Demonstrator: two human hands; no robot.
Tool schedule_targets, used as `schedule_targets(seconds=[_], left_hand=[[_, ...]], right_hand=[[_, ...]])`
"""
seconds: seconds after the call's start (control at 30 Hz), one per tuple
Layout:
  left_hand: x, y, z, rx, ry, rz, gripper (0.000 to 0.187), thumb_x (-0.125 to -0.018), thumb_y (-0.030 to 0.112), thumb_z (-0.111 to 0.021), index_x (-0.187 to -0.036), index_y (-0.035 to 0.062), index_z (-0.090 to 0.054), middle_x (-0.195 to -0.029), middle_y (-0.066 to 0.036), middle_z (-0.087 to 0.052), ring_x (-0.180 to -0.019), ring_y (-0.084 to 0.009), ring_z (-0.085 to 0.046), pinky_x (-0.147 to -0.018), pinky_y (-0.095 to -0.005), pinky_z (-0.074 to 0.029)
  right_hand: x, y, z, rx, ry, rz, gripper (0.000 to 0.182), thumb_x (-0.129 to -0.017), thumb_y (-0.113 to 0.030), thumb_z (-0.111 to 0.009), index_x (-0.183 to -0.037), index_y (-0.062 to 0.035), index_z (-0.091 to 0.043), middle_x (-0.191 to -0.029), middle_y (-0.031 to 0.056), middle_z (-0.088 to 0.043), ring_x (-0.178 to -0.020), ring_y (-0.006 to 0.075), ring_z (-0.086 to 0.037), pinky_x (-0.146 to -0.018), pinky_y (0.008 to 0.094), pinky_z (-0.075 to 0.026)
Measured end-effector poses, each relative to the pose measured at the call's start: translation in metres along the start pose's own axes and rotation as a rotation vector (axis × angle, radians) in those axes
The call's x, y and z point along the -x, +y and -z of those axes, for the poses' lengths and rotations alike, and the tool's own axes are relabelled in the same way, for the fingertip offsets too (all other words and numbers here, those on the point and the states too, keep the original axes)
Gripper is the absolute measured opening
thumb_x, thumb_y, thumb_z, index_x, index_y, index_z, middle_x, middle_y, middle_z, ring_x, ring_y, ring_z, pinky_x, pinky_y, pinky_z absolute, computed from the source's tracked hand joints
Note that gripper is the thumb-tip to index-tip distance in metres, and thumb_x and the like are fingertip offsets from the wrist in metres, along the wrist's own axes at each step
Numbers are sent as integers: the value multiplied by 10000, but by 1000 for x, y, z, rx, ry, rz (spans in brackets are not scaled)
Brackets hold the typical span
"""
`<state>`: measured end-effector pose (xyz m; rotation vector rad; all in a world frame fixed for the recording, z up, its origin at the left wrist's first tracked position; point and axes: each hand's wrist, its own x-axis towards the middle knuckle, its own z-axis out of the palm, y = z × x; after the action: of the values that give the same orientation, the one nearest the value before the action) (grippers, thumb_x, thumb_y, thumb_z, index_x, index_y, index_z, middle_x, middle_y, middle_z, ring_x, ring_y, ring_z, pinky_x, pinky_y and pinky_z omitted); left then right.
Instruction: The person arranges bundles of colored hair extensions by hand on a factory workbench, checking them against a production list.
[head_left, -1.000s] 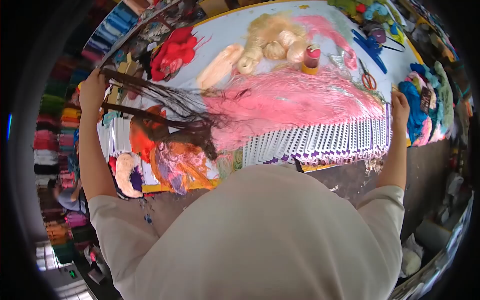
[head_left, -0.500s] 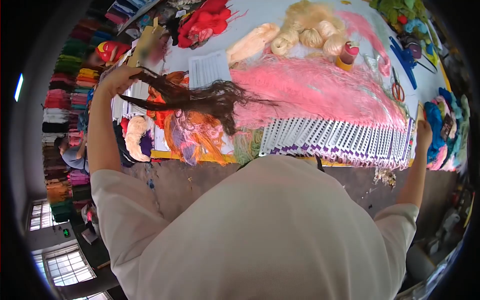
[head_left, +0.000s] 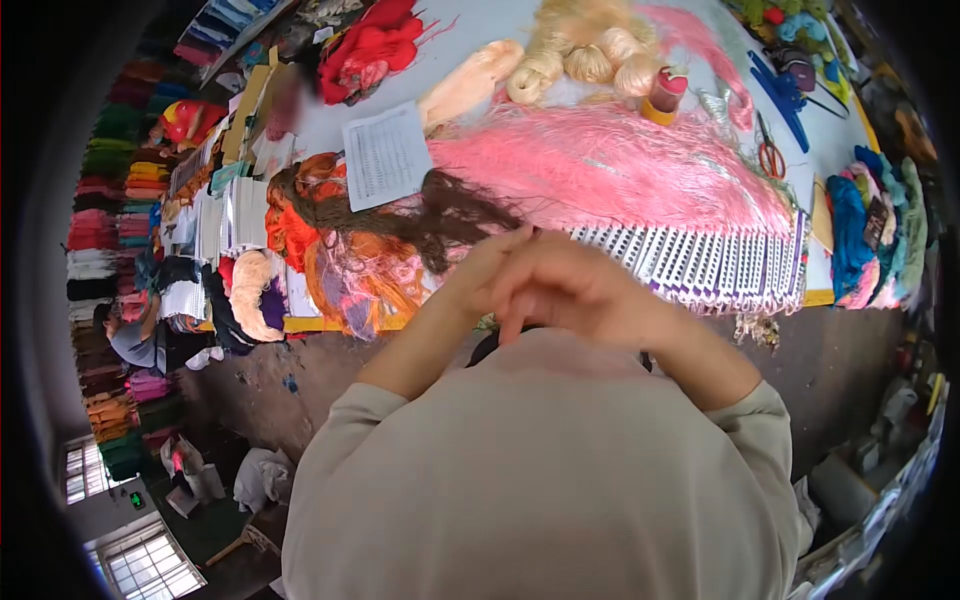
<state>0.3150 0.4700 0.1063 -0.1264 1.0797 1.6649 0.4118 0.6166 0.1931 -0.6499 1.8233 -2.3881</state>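
Note:
My left hand point(head_left: 488, 268) and my right hand point(head_left: 575, 285) meet in front of my chest, over the table's near edge. The right hand's fingers curl across the left hand's fingers and hide most of them; anything between them is too blurred to make out. Just beyond, dark brown thread point(head_left: 455, 205) lies loose, its strands reaching left over orange thread point(head_left: 375, 280). A wide spread of pink thread point(head_left: 610, 165) lies behind the hands. To their right, a row of white punched cards point(head_left: 700, 262) runs along the pink thread's near edge.
A printed sheet point(head_left: 387, 155) lies beyond the brown thread. Cream skeins point(head_left: 590, 62), a red-topped bottle point(head_left: 664, 95) and red-handled scissors point(head_left: 770, 158) are farther back. Blue skeins point(head_left: 852, 235) hang at the right edge. A person point(head_left: 135, 335) is at the far left.
Both hands have come in from the sides to meet at the middle. The left hand has let go of the dark brown thread, which now lies on the table. The view has shifted slightly.

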Motion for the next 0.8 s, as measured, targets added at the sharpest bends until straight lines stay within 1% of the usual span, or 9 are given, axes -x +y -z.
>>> schedule_targets(seconds=[0.1, 0.13, 0.33, 0.37, 0.43, 0.5, 0.6, 0.63, 0.8], left_hand=[[-20, 24, 33, 444, -227, -38, 369, -1000, 201, -441, -1219, -82, -531, -1156, -195, -629, -987, -270, -646, -913, -382, -525], [-14, 39, 31, 608, 29, -114, 334, -995, 169, -440, -1174, -94, -541, -1089, -189, -648, -986, -273, -650, -927, -417, -531], [54, 110, 73, 646, -19, -391, 230, -988, 143, -415, -1093, -3, -559, -977, -120, -665, -893, -227, -656, -831, -388, -537], [67, 121, 44, 584, 251, -448, 204, -981, 140, -419, -1067, 19, -559, -813, -36, -614, -728, -159, -595, -729, -334, -499], [84, 132, 52, 453, -182, -449, 187, -978, 134, -421, -1035, 20, -557, -659, 36, -443, -583, -97, -442, -608, -265, -404], [106, 147, 29, 362, -199, -446, 167, -982, 132, -424, -986, 15, -544, -615, 60, -287, -495, -66, -276, -503, -230, -281], [135, 169, 10, 70, -166, -490, 185, -999, 156, -409, -1004, 15, -529, -594, 73, -279, -463, -41, -248, -442, -204, -232], [143, 176, 9, -32, -131, -459, 185, -1000, 161, -410, -1017, 18, -526, -588, 77, -275, -461, -35, -247, -434, -199, -223], [166, 191, -13, -341, -26, -164, 205, -993, 175, -433, -989, -8, -526, -564, 85, -297, -428, -19, -234, -400, -196, -188]], right_hand=[[27, 2, -7, -24, -37, -213, 128, -921, 47, -526, -1016, -14, -586, -895, 57, -628, -772, 137, -652, -702, 276, -509], [42, 9, -2, -140, 57, -261, 129, -921, 46, -532, -1022, -13, -588, -894, 54, -628, -771, 139, -652, -705, 275, -508], [144, 55, 38, -158, 467, -537, 94, -959, -21, -499, -1010, -27, -577, -843, 30, -625, -735, 82, -627, -544, 193, -365], [155, 62, 39, -70, 513, -598, 67, -953, -29, -511, -987, -12, -565, -815, 29, -625, -712, 90, -621, -566, 210, -414], [174, 82, 39, 32, 513, -657, 71, -953, -30, -508, -984, -9, -569, -808, 29, -620, -706, 90, -619, -586, 218, -437], [186, 104, 44, 238, 471, -804, 115, -921, -78, -569, -1005, -6, -597, -835, 67, -637, -771, 164, -644, -699, 304, -510], [179, 119, 52, 1070, 129, -602, 221, -867, -140, -640, -1052, -21, -621, -910, 119, -650, -879, 279, -641, -772, 391, -506], [153, 101, 51, 1079, 66, -763, 326, -821, -193, -682, -1096, -29, -626, -990, 156, -644, -980, 364, -593, -846, 451, -476], [44, 56, 39, 977, 173, -164, 485, -799, -77, -676, -1262, -55, -533, -1272, 134, -567, -1170, 343, -523, -991, 427, -418]])
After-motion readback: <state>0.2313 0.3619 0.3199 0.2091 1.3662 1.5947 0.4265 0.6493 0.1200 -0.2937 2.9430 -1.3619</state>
